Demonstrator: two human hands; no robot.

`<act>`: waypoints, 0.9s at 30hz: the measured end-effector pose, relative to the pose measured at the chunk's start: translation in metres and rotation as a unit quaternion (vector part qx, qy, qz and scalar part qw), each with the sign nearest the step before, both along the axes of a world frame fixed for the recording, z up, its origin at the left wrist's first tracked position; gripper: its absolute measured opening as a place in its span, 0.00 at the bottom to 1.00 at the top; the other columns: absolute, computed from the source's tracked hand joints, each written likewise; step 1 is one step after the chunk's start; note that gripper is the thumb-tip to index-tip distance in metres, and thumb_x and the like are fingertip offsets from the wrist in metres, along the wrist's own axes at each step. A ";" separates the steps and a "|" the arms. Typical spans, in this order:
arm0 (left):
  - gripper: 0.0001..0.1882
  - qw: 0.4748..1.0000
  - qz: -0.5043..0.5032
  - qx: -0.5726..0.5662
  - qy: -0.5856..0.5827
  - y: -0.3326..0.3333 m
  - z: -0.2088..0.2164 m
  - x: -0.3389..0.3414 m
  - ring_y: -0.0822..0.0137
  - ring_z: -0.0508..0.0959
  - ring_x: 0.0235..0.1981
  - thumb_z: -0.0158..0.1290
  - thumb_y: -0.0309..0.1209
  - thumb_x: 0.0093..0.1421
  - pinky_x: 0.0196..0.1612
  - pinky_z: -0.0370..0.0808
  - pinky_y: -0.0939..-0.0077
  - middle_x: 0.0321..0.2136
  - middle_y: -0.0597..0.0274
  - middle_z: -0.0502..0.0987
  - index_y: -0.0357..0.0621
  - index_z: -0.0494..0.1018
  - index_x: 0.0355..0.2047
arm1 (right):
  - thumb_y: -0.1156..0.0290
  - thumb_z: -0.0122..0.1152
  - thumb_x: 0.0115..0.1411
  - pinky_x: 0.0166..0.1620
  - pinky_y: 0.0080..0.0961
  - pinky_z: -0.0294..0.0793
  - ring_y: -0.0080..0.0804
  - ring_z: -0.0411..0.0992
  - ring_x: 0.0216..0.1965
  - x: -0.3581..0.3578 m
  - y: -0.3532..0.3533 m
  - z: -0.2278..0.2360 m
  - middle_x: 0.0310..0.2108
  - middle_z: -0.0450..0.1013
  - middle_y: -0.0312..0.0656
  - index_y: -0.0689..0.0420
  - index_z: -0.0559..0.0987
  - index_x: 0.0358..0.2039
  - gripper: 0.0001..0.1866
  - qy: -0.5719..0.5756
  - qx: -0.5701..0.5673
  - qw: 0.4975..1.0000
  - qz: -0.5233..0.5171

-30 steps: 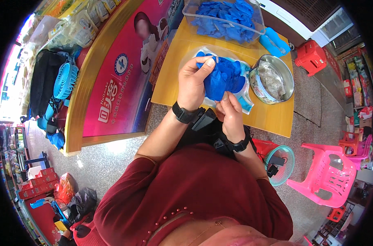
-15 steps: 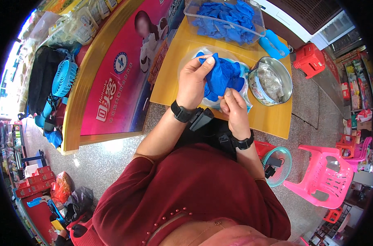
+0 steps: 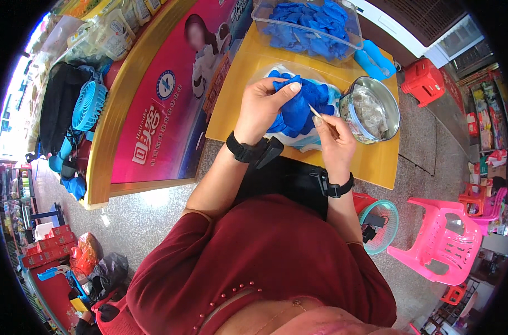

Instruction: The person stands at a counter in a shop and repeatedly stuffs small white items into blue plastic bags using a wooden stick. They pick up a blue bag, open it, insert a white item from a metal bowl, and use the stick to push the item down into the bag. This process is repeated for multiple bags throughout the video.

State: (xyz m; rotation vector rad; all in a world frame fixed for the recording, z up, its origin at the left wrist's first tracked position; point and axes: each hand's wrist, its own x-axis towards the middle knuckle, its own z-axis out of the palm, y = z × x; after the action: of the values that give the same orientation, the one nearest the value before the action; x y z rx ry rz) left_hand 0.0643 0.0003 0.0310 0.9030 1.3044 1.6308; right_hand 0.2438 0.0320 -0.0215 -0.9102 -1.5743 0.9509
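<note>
My left hand [image 3: 260, 109] is closed on a crinkled blue petal-like piece [image 3: 296, 114], pinching its upper edge between thumb and fingers. More blue pieces [image 3: 319, 94] lie just beyond it on a whitish plastic sheet or dish [image 3: 311, 140]; which of these it is I cannot tell. My right hand [image 3: 337, 139] pinches a thin pale stick [image 3: 315, 113], whose tip points up and left at the blue piece. Whether the tip touches the piece is unclear.
On the yellow table [image 3: 371, 164] stand a clear tub [image 3: 351, 42] of blue pieces, a light-blue object [image 3: 375, 60] and a round tin [image 3: 351, 120] with crumpled clear plastic. A turquoise basket [image 3: 392, 234] and pink chair [image 3: 441, 237] are at right; a counter [image 3: 100, 167] borders the left.
My right hand has moved right and slightly down, away from the blue piece, and the pale stick now shows in its fingers. My left hand keeps its hold, slightly shifted.
</note>
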 end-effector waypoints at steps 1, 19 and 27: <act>0.11 1.000 -0.002 -0.002 0.002 0.001 -0.001 -0.001 0.81 0.69 0.21 0.61 0.36 0.59 0.25 0.64 0.85 0.22 0.71 0.76 0.41 0.80 0.31 | 0.74 0.68 0.56 0.32 0.17 0.68 0.19 0.70 0.28 0.001 0.001 0.000 0.28 0.76 0.36 0.62 0.81 0.33 0.07 -0.016 0.018 1.000 -0.007; 0.09 0.995 -0.083 0.048 -0.019 0.000 -0.007 0.006 0.79 0.77 0.28 0.59 0.32 0.61 0.34 0.75 0.84 0.28 0.66 0.81 0.39 0.80 0.34 | 0.71 0.58 0.64 0.30 0.18 0.67 0.17 0.67 0.25 -0.008 -0.017 0.011 0.24 0.74 0.36 0.63 0.78 0.33 0.08 -0.053 0.009 0.998 0.036; 0.10 0.989 -0.136 0.025 -0.051 -0.003 0.001 0.000 0.78 0.78 0.28 0.59 0.33 0.60 0.33 0.75 0.84 0.29 0.65 0.81 0.37 0.80 0.34 | 0.62 0.50 0.69 0.26 0.17 0.62 0.16 0.62 0.22 -0.006 -0.021 0.000 0.21 0.70 0.32 0.61 0.76 0.31 0.16 0.017 -0.158 0.974 0.159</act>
State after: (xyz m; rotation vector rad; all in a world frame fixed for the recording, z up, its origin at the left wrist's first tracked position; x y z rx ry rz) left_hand 0.0641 -0.0026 0.0317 0.9688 1.0257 1.4814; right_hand 0.2379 0.0112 -0.0213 -0.8642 -1.5937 1.4693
